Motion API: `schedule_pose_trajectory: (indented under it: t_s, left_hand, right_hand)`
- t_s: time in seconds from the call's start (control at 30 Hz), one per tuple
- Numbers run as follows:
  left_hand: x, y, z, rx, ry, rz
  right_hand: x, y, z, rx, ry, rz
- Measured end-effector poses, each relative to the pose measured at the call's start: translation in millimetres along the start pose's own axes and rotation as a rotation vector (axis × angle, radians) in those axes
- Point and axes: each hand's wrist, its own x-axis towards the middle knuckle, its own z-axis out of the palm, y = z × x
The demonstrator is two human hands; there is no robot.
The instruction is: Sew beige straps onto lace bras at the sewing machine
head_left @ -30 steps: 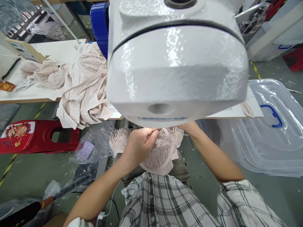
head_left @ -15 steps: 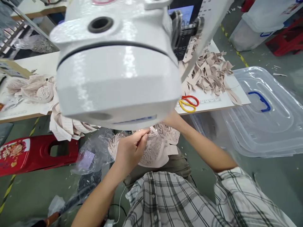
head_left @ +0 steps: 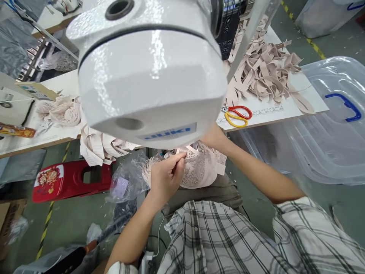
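A pale pink lace bra [head_left: 196, 173] hangs over my lap below the head of a white sewing machine [head_left: 151, 83]. My left hand [head_left: 167, 177] is closed on the bra's upper edge, with thumb and forefinger pinching it beside a dotted mesh part. My right hand [head_left: 213, 136] is at the far right side of the bra, under the machine head. The head hides its fingers, so their grip does not show. The needle area is also out of sight behind the machine head.
Scissors [head_left: 238, 116] with red and yellow handles lie on the table beside a ruler [head_left: 268, 110]. Behind them is a heap of beige strips [head_left: 262, 76]. More fabric pieces [head_left: 99, 146] hang over the left edge. A red stool [head_left: 71, 180] and clear plastic bin [head_left: 327, 140] flank me.
The camera view has shifted, so the scene sits farther right and slightly higher. My left hand keeps its pinch on the bra, and both hands stay close to the machine.
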Motion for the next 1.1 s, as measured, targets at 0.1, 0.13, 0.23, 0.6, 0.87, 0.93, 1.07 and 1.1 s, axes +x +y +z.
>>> schedule_pose_trajectory:
  t_s: [0.1,0.13,0.23,0.6,0.87,0.93,1.07,1.1]
  left_hand:
    - [-0.2,1.5,1.5,-0.004,-0.007,0.029]
    - [-0.2,2.0,2.0,-0.002,-0.009,0.040]
    - [-0.5,3.2,3.5,0.008,-0.020,0.068]
    - [-11.7,-3.1,4.0,0.041,-0.028,-0.054]
    - [-12.6,2.6,20.2,0.253,0.232,0.135]
    - [-12.8,11.7,26.9,0.295,0.190,0.169]
    - [-15.9,21.7,35.0,0.362,0.110,0.135]
    - [-16.8,21.9,35.6,0.369,0.102,0.128]
  right_hand:
    - [-1.0,-0.7,-1.2,-0.007,0.005,0.004]
    - [-1.3,-0.9,-1.6,-0.007,0.005,0.000]
    - [-1.5,-0.9,-2.7,0.002,-0.012,-0.018]
    - [-3.8,1.9,-4.4,0.008,0.029,-0.015]
    - [-10.3,-0.7,-3.9,0.036,0.032,0.011]
    - [-10.5,0.3,-2.1,0.016,0.040,-0.005]
    - [-9.3,1.1,0.5,-0.009,0.044,-0.027]
    - [-8.9,1.2,1.0,-0.014,0.042,-0.025]
